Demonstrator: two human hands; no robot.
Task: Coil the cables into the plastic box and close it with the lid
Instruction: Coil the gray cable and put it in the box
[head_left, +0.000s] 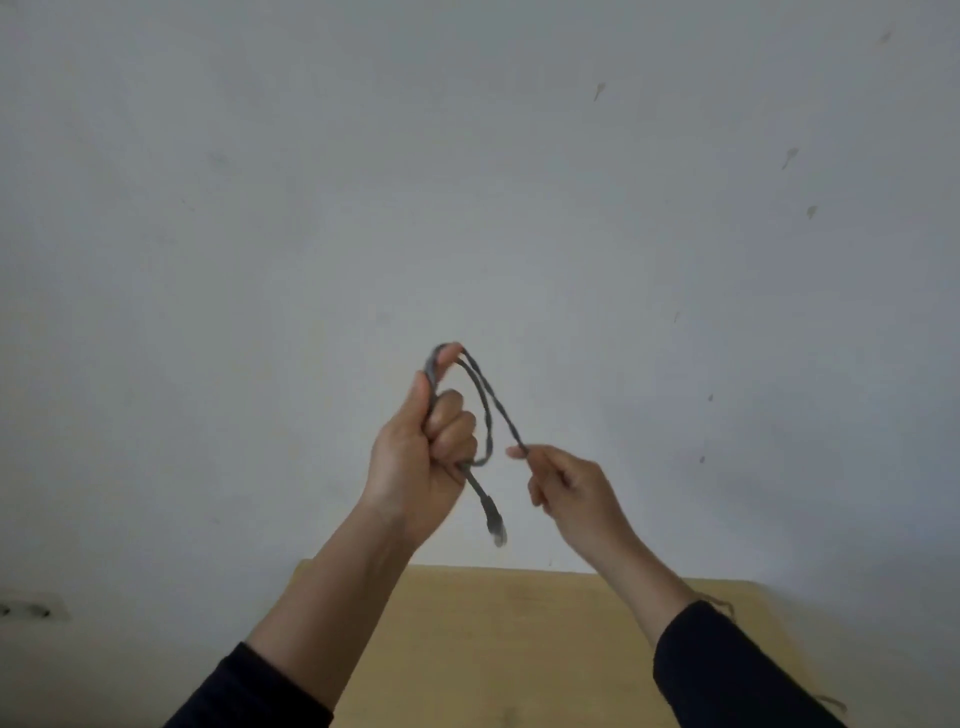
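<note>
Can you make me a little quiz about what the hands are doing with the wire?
1. True or false: the dark cable is lying flat on the wooden table.
2. Which hand grips the loops in a fist?
A. left hand
B. right hand
3. Fill in: the plug dangles below the ___ hand.

Key: 1 false, it is held up in the air. 2 A. 3 left.

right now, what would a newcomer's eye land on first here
Two raised hands in front of a bare pale wall, working a dark grey cable at mid-frame. The left hand has its grip closed around gathered loops, a plug dangling below it, while the right hand pinches the free strand. A tan wooden table sits low in the frame.
</note>
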